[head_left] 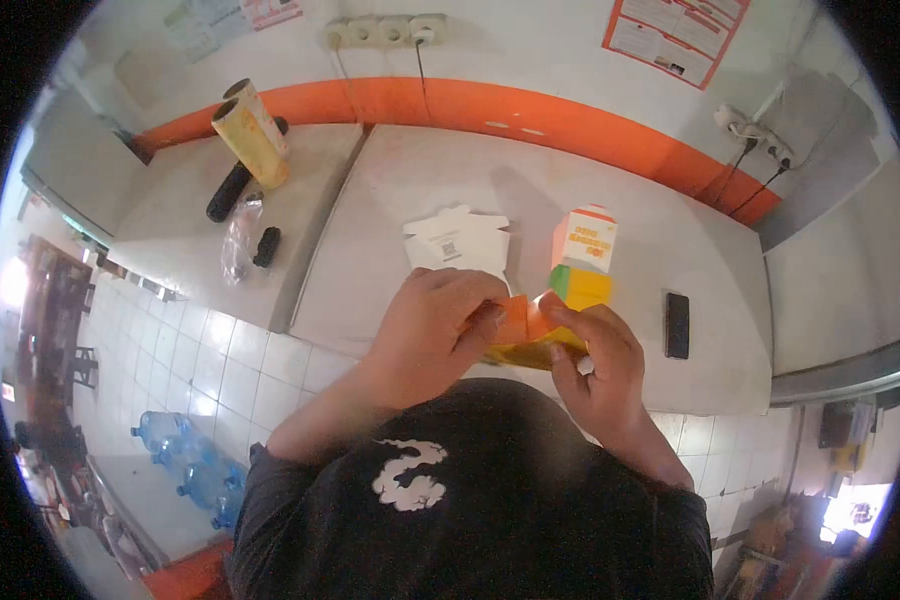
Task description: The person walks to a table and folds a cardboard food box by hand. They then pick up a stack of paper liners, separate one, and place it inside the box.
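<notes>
Close to my body, at the table's near edge, both hands are closed on a small cardboard box with orange flaps (513, 322) and a yellow side. My left hand (425, 325) pinches the flap at its left. On the other side, my right hand (602, 365) grips the box between thumb and fingers. My hands hide part of it. Just beyond my left hand lies a flat, white cardboard blank (457, 240) with a printed code. Past my right hand stands a folded carton (590, 240) with orange lettering and a green and yellow lower part.
A black phone (677, 325) lies on the white table (360, 250) at the right. On the left-hand surface are upright rolls (250, 140), a black cylinder (230, 192) and a clear plastic bag (242, 240). Blue water bottles (195, 465) are at lower left.
</notes>
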A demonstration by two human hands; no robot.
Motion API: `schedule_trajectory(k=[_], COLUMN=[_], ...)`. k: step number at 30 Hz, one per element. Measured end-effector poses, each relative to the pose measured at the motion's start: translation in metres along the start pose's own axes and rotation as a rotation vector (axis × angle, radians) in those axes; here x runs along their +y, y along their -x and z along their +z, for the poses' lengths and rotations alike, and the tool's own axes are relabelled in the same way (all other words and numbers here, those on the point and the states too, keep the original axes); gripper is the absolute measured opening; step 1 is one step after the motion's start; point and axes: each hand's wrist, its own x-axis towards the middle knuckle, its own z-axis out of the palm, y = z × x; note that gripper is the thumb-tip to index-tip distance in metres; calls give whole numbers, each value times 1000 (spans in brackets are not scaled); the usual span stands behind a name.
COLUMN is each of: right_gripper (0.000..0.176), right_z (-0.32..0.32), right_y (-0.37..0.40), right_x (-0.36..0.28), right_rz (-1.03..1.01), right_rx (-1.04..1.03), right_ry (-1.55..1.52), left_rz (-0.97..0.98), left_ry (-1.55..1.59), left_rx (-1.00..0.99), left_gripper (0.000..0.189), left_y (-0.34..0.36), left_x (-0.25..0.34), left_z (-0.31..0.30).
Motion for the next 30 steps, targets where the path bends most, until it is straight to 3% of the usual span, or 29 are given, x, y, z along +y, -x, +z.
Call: schedule_trajectory(k=[1,4,7,10,13,16,19,22,25,28,29,30], right_gripper=[44,42,40,33,26,23,24,30,25,41,46,51], right_z=[-10,-42,-71,-99,-121,-123,-142,-162,-172,-179,-177,-170], right_y=[5,26,50,68,80,98,99,96,90,79,83,90], right_x=[3,15,26,37,40,64,67,68,71,85,90,97], right_rz=[17,49,189,485,573,292,284,306,169,-122,-88,-53], right_rx=[-7,40,-27,-159,-147,-141,-234,-396,-510,-690,-458,-225], right_ry=[-33,-39,-149,-486,-636,-799,-759,-640,-434,-137,-110,-83], left_rz=[81,60,225,421,504,505,475,373,188,-46,-175,-214], left_ry=[-113,-204,-328,-333,-370,-426,-458,-538,-278,32,192,240], left_rx=[34,45,138,139,142,163,201,94,21,-236,-216,-53], left_gripper=[12,13,13,16,18,19,17,22,27,34,36,35], left_y=[-1,-5,-11,-16,-15,-9,-5,1,6,14,15,21], left_x=[9,32,53,73,89,106,118,130,127,127,129,127], left_z=[9,41,73,96,119,138,154,159,172,174,176,179])
